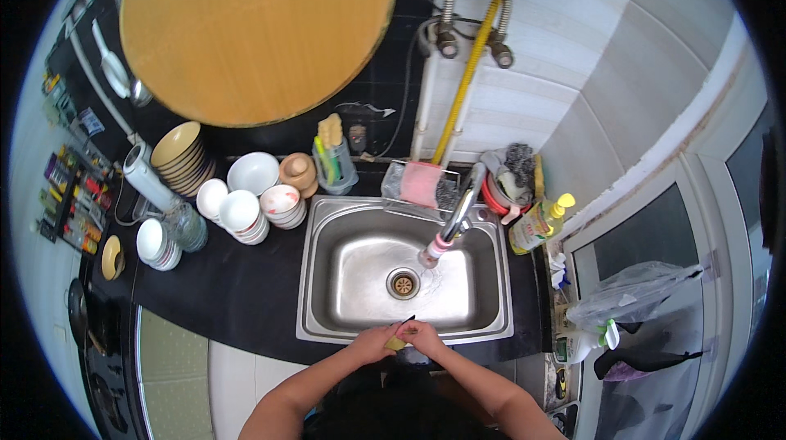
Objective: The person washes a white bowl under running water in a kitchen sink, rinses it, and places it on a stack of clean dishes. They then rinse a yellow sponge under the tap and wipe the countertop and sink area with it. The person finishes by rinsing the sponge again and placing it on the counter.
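At the front rim of the steel sink (344, 328), my two hands meet close together. My left hand (372, 344) is closed around a small yellow piece (396, 343), which looks like peeled produce; its exact kind is too small to make out. Against it presses my right hand (422, 337), with the fingers closed. A thin dark tip (408, 320) sticks out above the fingers, and the rest of that tool is hidden. Over the basin reaches the faucet (458, 219), its pink-and-white nozzle pointing down near the drain (403, 284).
Left of the sink, stacked white bowls (239, 211) and tan bowls (180, 153) crowd the black counter (221, 276). A wire rack with a pink cloth (422, 176) stands behind the basin. To its right are a yellow soap bottle (536, 227) and a red basin (494, 198) with scrubbers.
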Available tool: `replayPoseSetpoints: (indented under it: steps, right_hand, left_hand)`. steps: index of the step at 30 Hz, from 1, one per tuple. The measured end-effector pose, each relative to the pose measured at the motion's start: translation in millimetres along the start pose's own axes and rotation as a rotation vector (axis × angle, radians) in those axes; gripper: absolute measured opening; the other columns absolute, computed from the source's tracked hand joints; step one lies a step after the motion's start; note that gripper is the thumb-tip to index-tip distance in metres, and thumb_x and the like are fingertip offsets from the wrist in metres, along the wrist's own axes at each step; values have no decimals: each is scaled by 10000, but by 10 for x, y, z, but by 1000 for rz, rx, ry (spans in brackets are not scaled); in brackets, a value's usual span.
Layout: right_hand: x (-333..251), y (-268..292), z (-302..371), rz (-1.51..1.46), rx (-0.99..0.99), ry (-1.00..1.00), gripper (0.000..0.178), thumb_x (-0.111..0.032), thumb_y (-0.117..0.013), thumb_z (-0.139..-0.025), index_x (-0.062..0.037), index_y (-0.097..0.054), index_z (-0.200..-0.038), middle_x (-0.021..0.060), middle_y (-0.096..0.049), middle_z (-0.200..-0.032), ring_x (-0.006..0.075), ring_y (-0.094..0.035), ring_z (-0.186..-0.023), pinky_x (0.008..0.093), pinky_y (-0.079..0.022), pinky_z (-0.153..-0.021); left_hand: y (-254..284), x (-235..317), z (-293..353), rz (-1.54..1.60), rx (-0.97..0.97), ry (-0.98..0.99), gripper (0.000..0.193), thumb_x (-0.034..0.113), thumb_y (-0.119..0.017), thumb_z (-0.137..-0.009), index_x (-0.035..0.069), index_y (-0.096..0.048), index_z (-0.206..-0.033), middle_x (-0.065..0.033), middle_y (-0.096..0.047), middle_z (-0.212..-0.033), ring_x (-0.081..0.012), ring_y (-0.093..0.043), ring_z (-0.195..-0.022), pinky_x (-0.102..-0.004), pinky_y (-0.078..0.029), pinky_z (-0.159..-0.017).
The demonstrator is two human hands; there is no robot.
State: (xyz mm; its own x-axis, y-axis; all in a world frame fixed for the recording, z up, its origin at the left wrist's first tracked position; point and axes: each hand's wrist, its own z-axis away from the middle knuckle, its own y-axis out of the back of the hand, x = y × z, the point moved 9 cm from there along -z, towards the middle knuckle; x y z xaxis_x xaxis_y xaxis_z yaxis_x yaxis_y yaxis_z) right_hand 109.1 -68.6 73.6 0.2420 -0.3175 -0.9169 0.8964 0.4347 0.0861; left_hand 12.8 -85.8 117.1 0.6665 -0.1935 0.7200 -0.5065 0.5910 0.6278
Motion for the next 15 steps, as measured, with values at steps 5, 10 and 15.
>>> replayPoseSetpoints:
  steps: [5, 10, 15]
  right_hand:
    - [79, 374, -178, -281, 99, -12, 140, -86, -604, -808, -39, -605, -939, 37, -620, -895, 104, -568, -827, 233, -468, -727]
    - [110, 1104, -365, -451, 325, -132, 193, -197, -526, -866, -72, -582, -1000, 28, -623, -956, 131, -586, -804, 261, -489, -641]
    - [-315, 1556, -739, -595, 408, -157, 438, -433, -436, -871, -76, -512, -1113, 66, -584, -1041, 178, -558, -901, 319, -472, -734]
  left_hand:
    - [129, -216, -162, 279, 171, 124, 437, 157, -614, -742, 22, -496, -1141, -148, -584, -1026, -267, -565, -949, -343, -438, -817]
    - [113, -669, -138, 1002, 241, 551, 302, 202, -605, -789, 23, -567, -1030, -38, -600, -853, -120, -548, -766, -245, -438, -674]
    - [345, -738, -160, 977, 331, 567, 262, 197, -587, -798, 22, -578, -993, -56, -601, -858, -132, -549, -775, -251, -418, -721]
